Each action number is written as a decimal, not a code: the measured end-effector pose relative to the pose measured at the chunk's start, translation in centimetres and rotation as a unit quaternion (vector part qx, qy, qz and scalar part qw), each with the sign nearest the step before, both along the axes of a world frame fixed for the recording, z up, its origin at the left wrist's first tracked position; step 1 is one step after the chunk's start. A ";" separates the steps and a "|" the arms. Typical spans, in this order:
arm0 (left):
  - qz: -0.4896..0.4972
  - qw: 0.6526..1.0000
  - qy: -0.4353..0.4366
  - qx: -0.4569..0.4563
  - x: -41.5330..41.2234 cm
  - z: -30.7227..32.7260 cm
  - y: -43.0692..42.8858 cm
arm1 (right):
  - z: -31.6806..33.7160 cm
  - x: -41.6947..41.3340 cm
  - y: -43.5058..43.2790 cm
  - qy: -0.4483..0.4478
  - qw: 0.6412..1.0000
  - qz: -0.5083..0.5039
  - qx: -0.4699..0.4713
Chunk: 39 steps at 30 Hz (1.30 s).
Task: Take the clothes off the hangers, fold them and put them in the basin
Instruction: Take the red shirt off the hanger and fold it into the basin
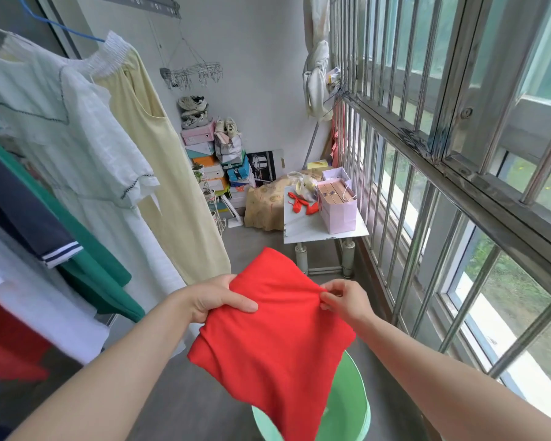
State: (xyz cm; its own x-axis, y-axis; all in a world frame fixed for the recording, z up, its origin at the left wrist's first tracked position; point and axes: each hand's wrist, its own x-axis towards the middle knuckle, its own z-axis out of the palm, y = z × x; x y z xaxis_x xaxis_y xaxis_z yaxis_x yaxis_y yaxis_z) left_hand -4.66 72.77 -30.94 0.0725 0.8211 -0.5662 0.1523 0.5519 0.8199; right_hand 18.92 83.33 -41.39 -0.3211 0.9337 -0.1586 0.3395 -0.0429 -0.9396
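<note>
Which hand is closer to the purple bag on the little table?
Right. The right hand is almost straight below the purple bag; the left hand is farther, down to its left. Both hold the red cloth.

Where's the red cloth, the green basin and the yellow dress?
red cloth (277,338): head view, middle of the folded fabric.
green basin (350,402): head view, bare wall right of the cloth.
yellow dress (175,173): head view, middle of its front.

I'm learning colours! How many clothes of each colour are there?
Red: 2, folded red fabric garment held by left hand and right hand; blurry red hanging garment
Yellow: 1, long pale yellow sleeveless dress
Mint-white: 1, short-sleeved dress
Green: 1, green hanging garment
Navy: 1, top with white-striped cuff
White: 1, white hanging garment
Total: 7
</note>
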 end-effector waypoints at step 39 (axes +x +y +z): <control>0.204 0.945 -0.252 0.045 4.7 -2.6 2.8 | 0.9 -1.7 -2.1 0.508 0.743 -0.030 -0.434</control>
